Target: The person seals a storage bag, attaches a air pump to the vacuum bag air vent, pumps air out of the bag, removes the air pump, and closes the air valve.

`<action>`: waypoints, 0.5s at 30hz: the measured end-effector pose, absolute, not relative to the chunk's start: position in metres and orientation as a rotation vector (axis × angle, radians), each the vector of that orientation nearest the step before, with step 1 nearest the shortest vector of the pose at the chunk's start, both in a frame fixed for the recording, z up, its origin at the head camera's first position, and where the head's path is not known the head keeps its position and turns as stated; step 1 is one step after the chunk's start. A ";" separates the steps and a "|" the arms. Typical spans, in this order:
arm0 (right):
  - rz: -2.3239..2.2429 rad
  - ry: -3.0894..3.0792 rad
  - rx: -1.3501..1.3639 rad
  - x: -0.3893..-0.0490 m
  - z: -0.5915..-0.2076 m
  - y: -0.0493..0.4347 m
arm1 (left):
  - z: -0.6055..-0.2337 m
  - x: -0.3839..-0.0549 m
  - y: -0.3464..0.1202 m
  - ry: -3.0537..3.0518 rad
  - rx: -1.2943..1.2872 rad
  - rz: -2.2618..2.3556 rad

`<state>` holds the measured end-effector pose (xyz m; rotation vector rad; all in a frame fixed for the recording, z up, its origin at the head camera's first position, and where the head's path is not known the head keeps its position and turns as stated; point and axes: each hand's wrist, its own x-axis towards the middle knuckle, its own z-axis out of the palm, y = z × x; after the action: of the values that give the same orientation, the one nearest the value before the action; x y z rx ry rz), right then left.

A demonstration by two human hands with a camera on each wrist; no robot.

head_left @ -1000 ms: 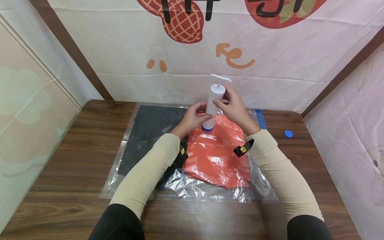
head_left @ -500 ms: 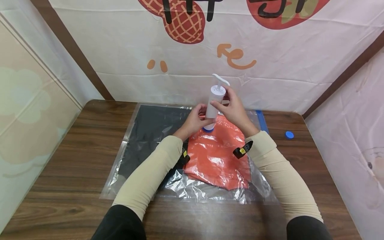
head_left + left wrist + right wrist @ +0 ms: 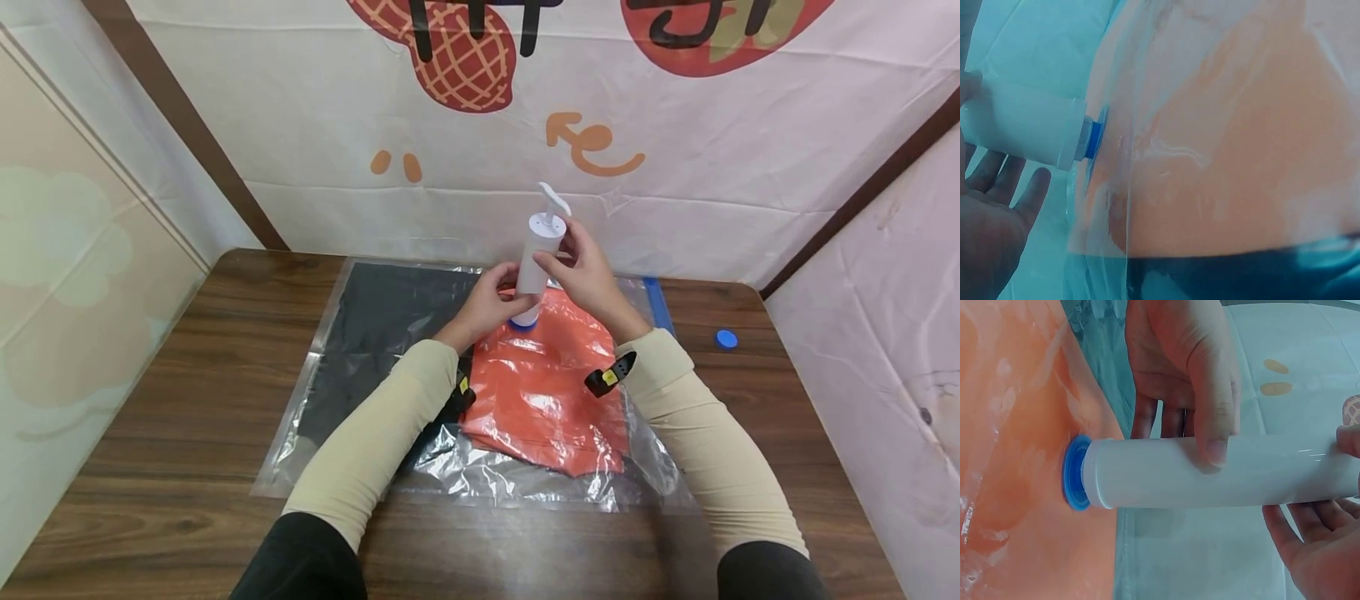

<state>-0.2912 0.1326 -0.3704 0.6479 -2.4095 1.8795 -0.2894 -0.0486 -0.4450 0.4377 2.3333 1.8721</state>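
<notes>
A white hand pump [image 3: 537,250] with a T-shaped handle stands nearly upright on the blue valve [image 3: 1075,472] of a clear vacuum storage bag [image 3: 495,492]. Low on the pump's barrel, my left hand [image 3: 487,304] grips it between thumb and fingers. Higher up, just below the handle [image 3: 554,198], my right hand [image 3: 588,271] holds the barrel from the other side. Through the bag's film I see folded orange cloth [image 3: 543,400] beneath the pump and dark cloth [image 3: 375,333] to the left. In the left wrist view, the pump's narrow tip meets the valve.
A round blue cap [image 3: 726,339] lies on the wooden table [image 3: 150,433] to the right of the bag. A blue strip [image 3: 657,304] runs along the bag's right edge. Behind the table hangs a printed cloth backdrop [image 3: 315,125].
The pump's handle has turned about the barrel's axis, so its bar now points more toward the backdrop. My left hand has shifted slightly right and down along the barrel.
</notes>
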 end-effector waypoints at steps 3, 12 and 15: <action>1.852 -2.415 0.629 -0.290 -0.370 0.131 | -0.446 -0.288 -0.047 2.338 0.422 1.868; 1.754 -2.473 0.529 -0.291 -0.373 0.125 | -0.447 -0.283 -0.040 2.375 0.395 1.857; 1.724 -2.509 0.515 -0.291 -0.374 0.123 | -0.448 -0.284 -0.039 2.419 0.421 1.830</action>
<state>-0.2914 0.1230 -0.3736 0.5153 -2.5094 1.7239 -0.2837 -0.0393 -0.4476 0.4209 2.4188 1.8300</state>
